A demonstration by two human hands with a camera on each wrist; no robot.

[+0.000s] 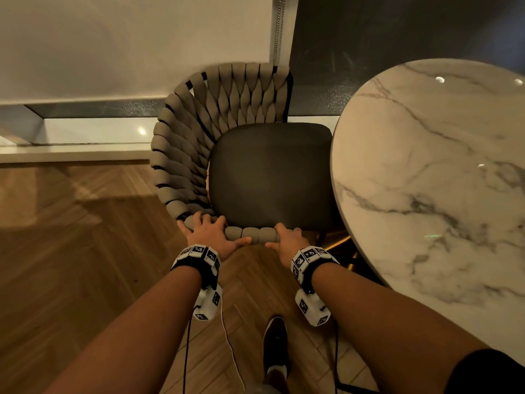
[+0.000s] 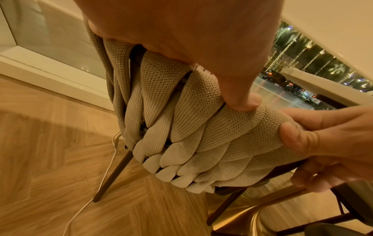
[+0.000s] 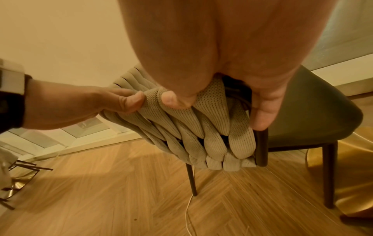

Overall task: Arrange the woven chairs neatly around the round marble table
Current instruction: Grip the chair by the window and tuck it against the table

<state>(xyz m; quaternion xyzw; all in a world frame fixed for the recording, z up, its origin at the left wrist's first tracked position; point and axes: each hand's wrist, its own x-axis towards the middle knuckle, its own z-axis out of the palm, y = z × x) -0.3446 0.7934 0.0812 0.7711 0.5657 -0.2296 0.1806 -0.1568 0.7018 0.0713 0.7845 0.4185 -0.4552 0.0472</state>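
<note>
A woven chair with thick grey-beige straps and a dark seat cushion stands left of the round marble table, its seat edge close to the tabletop rim. Both hands grip the near woven rim. My left hand curls over it on the left and my right hand holds the end nearer the table. In the left wrist view the left thumb presses into the weave. The right wrist view shows the right hand's fingers wrapped over the straps by the dark frame.
Herringbone wood floor lies open to the left. A pale wall and window ledge run behind the chair. The table's gold base sits by the chair legs. A white cable trails under the chair. My foot stands below.
</note>
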